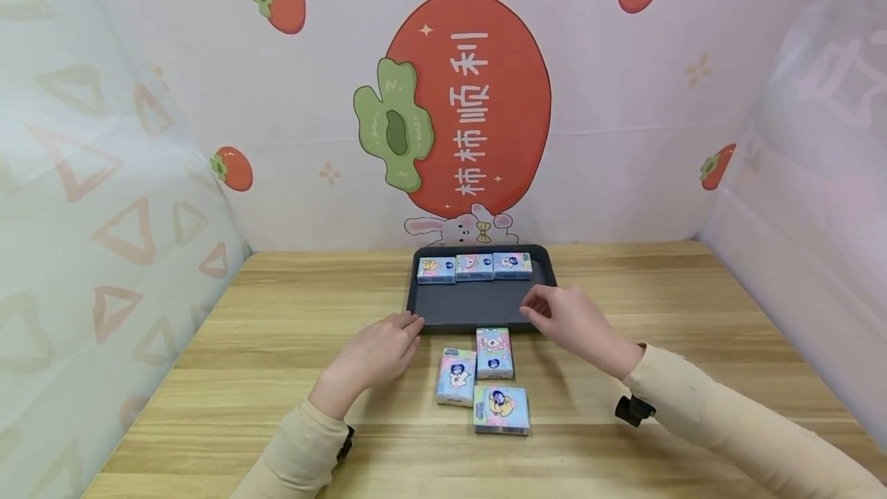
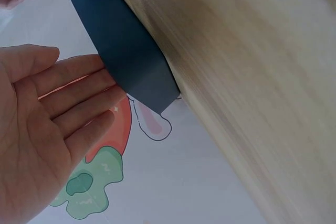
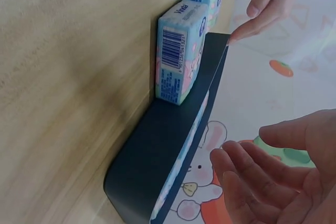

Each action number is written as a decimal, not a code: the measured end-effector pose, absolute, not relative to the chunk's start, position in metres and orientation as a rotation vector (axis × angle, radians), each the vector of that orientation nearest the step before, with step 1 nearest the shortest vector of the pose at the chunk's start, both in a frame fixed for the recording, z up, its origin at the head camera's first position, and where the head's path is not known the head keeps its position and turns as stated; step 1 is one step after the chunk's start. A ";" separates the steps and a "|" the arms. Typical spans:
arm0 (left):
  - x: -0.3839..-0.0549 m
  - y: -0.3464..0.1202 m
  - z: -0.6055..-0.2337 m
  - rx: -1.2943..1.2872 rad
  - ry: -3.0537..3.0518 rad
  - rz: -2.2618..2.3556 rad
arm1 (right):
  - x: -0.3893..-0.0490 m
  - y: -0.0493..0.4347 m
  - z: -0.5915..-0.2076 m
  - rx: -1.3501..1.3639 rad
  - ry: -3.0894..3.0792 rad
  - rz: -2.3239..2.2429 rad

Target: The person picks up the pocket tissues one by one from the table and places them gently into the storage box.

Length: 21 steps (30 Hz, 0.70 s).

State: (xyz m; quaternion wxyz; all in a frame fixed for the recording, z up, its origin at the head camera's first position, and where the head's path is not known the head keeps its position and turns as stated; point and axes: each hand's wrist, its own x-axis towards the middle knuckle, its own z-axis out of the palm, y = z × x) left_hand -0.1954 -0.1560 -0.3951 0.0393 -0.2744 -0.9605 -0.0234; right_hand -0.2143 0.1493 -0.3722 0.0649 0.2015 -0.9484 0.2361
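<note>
A dark tray (image 1: 471, 306) lies near the back of the table. Three small tissue packs stand in a row along its far side: left (image 1: 436, 270), middle (image 1: 474, 266) and right (image 1: 512, 265). My left hand (image 1: 377, 353), fingers straight, touches the tray's front left corner. Above the tray's front right part, my right hand (image 1: 571, 323) has loosely bent fingers and holds nothing; in the right wrist view its palm (image 3: 283, 182) is bare. Three more tissue packs lie in front of the tray: one (image 1: 494, 353) close against its front edge, one (image 1: 456, 377) to the left, one (image 1: 501, 410) nearest me.
The wooden table (image 1: 312, 283) runs back to a fabric wall (image 1: 610, 175) printed with persimmons and a rabbit. Side panels of fabric (image 1: 104, 214) close in the left and right. Dark wrist devices (image 1: 634, 410) sit at both cuffs.
</note>
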 end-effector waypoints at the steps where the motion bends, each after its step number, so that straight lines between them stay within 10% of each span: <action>1: -0.196 -0.156 -0.395 -0.842 -2.942 -0.069 | -0.213 0.149 -0.373 0.611 -2.865 0.715; 21: -0.196 -0.155 -0.393 -0.836 -2.967 -0.075 | -0.195 0.145 -0.387 0.604 -2.927 0.789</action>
